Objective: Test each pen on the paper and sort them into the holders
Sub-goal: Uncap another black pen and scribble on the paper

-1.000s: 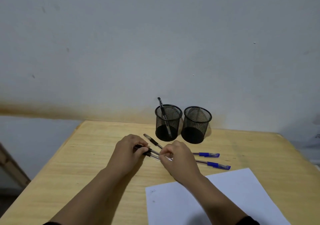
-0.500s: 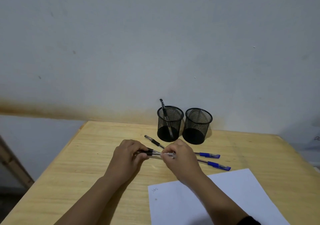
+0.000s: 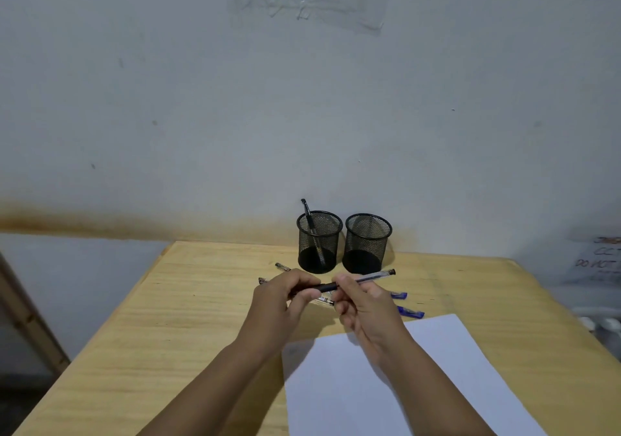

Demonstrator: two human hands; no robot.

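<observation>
Both hands hold one black-capped clear pen (image 3: 366, 278) level above the table. My left hand (image 3: 280, 296) grips its black cap end, and my right hand (image 3: 361, 301) pinches the barrel. Under the hands lie other pens: a clear one (image 3: 324, 300), two black-tipped ends (image 3: 282, 266) at the left, and two blue-capped pens (image 3: 410, 312) at the right. Behind them stand two black mesh holders: the left holder (image 3: 318, 242) has one black pen in it, the right holder (image 3: 367, 244) shows none. A white sheet of paper (image 3: 403, 378) lies near me.
The wooden table (image 3: 168, 318) ends at a wall behind the holders; its left edge drops off to the floor. A wooden frame (image 3: 27, 314) leans at the far left. A paper with writing (image 3: 601, 260) hangs at the right.
Both hands have lifted the pen off the table and raised it. The head camera has tilted up, showing more wall.
</observation>
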